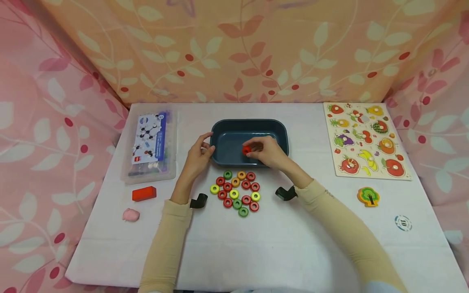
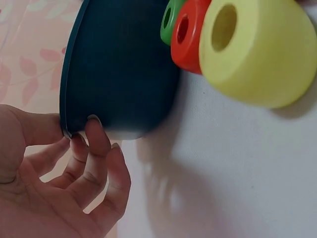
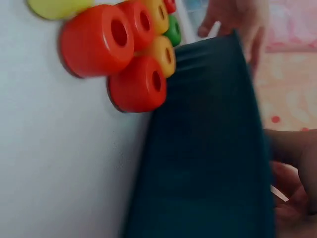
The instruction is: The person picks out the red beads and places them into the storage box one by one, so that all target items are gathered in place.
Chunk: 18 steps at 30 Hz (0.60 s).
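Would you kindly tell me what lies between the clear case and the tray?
The left hand lies between the case and the tray, touching the tray's left end, with bare cloth between hand and case. The head view shows this.

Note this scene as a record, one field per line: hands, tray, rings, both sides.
Tray: dark blue
Left hand: pinches tray's left rim
Right hand: pinches a red ring; tray contact unclear
Loose rings: red, orange, yellow, green; by tray's near side
Left side: plastic case, red block, pink figure
Right side: puzzle board, tree piece, round chip
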Available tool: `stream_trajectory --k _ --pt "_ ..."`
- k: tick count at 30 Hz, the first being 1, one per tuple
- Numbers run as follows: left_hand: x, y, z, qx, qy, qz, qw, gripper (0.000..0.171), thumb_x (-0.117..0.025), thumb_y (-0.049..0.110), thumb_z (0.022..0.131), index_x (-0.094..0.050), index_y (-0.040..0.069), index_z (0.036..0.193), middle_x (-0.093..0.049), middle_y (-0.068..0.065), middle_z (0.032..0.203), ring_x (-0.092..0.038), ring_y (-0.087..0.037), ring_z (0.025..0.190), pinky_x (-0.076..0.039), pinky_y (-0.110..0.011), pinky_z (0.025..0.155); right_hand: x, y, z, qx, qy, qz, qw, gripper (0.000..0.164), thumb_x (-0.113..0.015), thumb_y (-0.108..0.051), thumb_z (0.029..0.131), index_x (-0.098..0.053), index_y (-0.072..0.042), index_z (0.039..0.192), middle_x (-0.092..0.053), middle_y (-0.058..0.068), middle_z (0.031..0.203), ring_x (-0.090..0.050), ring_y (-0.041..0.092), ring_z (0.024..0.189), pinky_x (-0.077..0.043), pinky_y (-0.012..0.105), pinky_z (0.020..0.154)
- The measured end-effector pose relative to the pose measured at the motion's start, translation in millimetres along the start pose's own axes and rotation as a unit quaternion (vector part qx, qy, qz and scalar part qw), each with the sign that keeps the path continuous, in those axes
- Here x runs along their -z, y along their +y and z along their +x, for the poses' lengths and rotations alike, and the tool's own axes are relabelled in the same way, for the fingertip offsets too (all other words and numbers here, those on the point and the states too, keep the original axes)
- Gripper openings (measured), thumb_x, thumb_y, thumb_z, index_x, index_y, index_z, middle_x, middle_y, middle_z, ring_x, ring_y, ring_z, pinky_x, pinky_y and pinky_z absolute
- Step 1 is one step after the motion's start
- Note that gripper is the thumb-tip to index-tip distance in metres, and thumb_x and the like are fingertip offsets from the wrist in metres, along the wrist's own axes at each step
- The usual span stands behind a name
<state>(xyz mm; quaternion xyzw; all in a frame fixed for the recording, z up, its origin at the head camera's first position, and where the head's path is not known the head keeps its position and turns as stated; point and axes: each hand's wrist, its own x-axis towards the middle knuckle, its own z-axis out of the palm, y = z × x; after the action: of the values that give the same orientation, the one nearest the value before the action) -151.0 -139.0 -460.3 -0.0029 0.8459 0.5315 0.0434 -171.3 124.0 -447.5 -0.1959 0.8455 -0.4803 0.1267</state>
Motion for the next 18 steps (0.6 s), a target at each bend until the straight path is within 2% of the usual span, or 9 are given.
stream_trajectory --k 6,9,14,18 --pt "-1.4 0.7 1.4 -0.01 0.005 0.002 0.9999 0.047 -0.057 0.013 0.102 -0.048 0.02 0.149 -0.049 -0.008 0.099 -0.049 -0.017 0.067 -0.042 -0.024 0.06 -22 -3 32 -0.035 -0.048 -0.053 0.997 0.026 -0.075 -0.007 0.089 -0.075 -0.007 0.115 -0.074 0.007 0.102 -0.065 0.018 0.086 -0.053 0.03 0.076" --pt "-1.7 1.4 1.4 -0.007 0.007 0.005 0.9999 0.047 -0.057 0.013 0.102 -0.048 0.019 0.149 -0.049 -0.008 0.099 -0.048 -0.016 0.067 -0.042 -0.023 0.06 -33 -6 47 -0.041 -0.055 -0.067 0.995 0.026 -0.075 -0.008 0.089 -0.075 -0.007 0.115 -0.073 0.007 0.105 -0.064 0.017 0.085 -0.052 0.029 0.073" --pt "-2.7 1.9 1.3 -0.001 0.005 0.003 1.0 0.047 -0.057 0.013 0.102 -0.048 0.019 0.148 -0.049 -0.007 0.099 -0.049 -0.018 0.069 -0.042 -0.024 0.06 -47 -6 66 -0.075 -0.026 -0.061 0.995 0.03 -0.077 -0.015 0.089 -0.074 -0.007 0.118 -0.071 0.009 0.114 -0.062 0.018 0.085 -0.049 0.027 0.069" --pt "-2.7 1.6 0.9 -0.002 0.005 0.002 1.0 0.047 -0.057 0.013 0.102 -0.048 0.019 0.148 -0.049 -0.008 0.099 -0.048 -0.018 0.068 -0.041 -0.024 0.06 -48 -6 69 -0.084 0.014 -0.027 0.996 0.035 -0.076 -0.012 0.089 -0.071 -0.007 0.123 -0.069 0.012 0.119 -0.066 0.02 0.089 -0.052 0.031 0.074"
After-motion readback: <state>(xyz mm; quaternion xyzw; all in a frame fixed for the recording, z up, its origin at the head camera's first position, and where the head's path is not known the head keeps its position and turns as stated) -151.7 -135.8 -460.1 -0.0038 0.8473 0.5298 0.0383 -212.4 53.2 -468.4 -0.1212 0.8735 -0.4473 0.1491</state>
